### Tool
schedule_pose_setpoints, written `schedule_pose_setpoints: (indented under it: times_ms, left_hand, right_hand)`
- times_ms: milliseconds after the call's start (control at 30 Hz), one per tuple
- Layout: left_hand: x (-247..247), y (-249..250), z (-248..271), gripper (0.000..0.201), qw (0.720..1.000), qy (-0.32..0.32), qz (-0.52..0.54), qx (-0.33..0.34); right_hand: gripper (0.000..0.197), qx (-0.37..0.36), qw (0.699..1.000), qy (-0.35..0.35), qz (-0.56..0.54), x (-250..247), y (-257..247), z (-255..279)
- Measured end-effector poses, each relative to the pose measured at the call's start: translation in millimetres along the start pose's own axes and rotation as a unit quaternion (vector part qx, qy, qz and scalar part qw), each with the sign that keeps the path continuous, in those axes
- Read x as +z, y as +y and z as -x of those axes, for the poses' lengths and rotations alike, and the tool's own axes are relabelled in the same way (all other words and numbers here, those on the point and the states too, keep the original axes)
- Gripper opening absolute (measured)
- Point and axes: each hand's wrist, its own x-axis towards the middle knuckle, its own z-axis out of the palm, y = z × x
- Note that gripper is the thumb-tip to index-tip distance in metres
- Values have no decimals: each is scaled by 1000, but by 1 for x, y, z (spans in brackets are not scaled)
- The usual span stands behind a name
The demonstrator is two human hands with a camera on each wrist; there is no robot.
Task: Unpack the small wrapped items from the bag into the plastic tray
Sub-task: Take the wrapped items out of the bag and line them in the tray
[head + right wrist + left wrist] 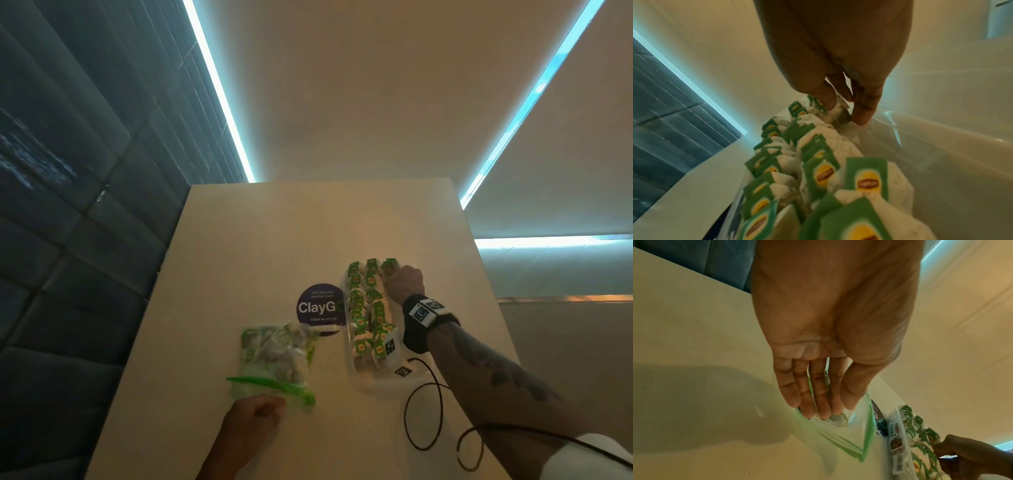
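A clear zip bag (274, 356) with a green seal lies on the pale table, several wrapped tea bags still inside. My left hand (263, 409) pinches the lip of its mouth with thumb and nearly straight fingers (819, 402). Right of it stands the clear plastic tray (356, 380), packed with rows of green-tagged tea bags (363, 308). My right hand (404, 279) is at the tray's far end. There its thumb and fingers pinch one tea bag (840, 116), low in the tray beside the last row.
A round purple sticker (318, 306) lies on the table between bag and tray. A white marker block (391, 346) sits at the tray's near end. A black cable (421, 411) loops over the table by my right forearm. A padded blue wall (68, 240) borders the left.
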Motion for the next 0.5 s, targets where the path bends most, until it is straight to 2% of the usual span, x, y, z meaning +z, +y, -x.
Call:
schedule_pose_setpoints:
  times_ms: [133, 200, 267, 367, 433, 500]
  left_hand:
    - [-1, -2, 2, 15, 1000, 6, 0, 10]
    - [-2, -3, 3, 15, 1000, 10, -5, 10]
    - [-3, 1, 5, 18, 999, 22, -19, 16]
    - [0, 6, 5, 32, 996, 46, -62, 47]
    - [2, 9, 5, 22, 989, 56, -107, 82]
    - [2, 11, 5, 21, 984, 57, -128, 106]
  right_hand:
    - [48, -27, 998, -24, 54, 8, 6, -11]
    - [46, -45, 993, -49, 92, 24, 25, -48]
    - [42, -56, 990, -65, 115, 17, 19, -39]
    - [43, -60, 991, -67, 95, -7, 1, 6]
    - [46, -45, 996, -35, 63, -20, -3, 21]
    - [40, -75, 996, 31, 24, -28, -8, 37]
